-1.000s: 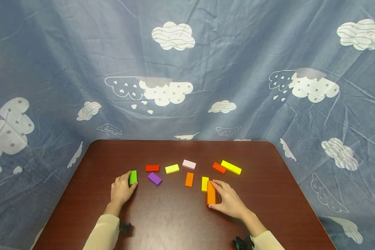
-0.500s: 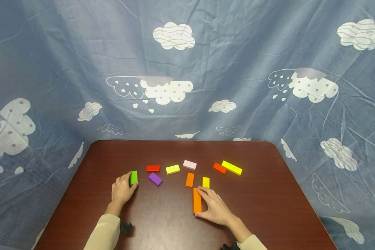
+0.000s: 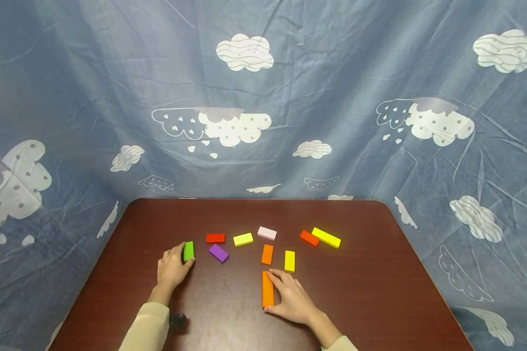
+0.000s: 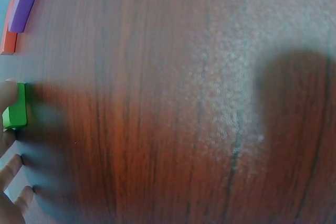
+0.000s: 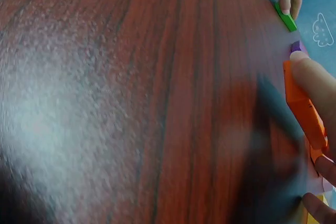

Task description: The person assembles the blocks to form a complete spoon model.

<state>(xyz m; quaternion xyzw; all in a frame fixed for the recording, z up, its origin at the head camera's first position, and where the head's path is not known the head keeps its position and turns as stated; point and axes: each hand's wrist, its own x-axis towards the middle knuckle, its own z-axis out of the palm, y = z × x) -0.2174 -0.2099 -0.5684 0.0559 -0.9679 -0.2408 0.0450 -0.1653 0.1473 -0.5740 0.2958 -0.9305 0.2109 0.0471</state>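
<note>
My left hand (image 3: 171,267) pinches a green block (image 3: 188,251) between thumb and index finger at the left of the table. In the left wrist view the green block (image 4: 19,107) shows at the left edge, thumb against its end. Near the middle, my right hand (image 3: 292,300) grips a long orange block (image 3: 268,290) by its two ends, thumb at the near end and fingers at the far one. The right wrist view has this orange block (image 5: 303,111) raised above its shadow. Just beyond it lie a shorter orange block (image 3: 267,254) and a yellow block (image 3: 290,261).
Between the hands and farther back lie a purple block (image 3: 218,253), a red block (image 3: 215,238), a pale yellow block (image 3: 243,239) and a pink block (image 3: 267,233). A red-orange block (image 3: 309,238) touches a long yellow block (image 3: 326,238) at right. A cloud-print curtain (image 3: 263,87) surrounds the brown table (image 3: 219,312).
My right hand has carried the long orange block left and toward me, away from beside the yellow block. The left hand stays at the green block.
</note>
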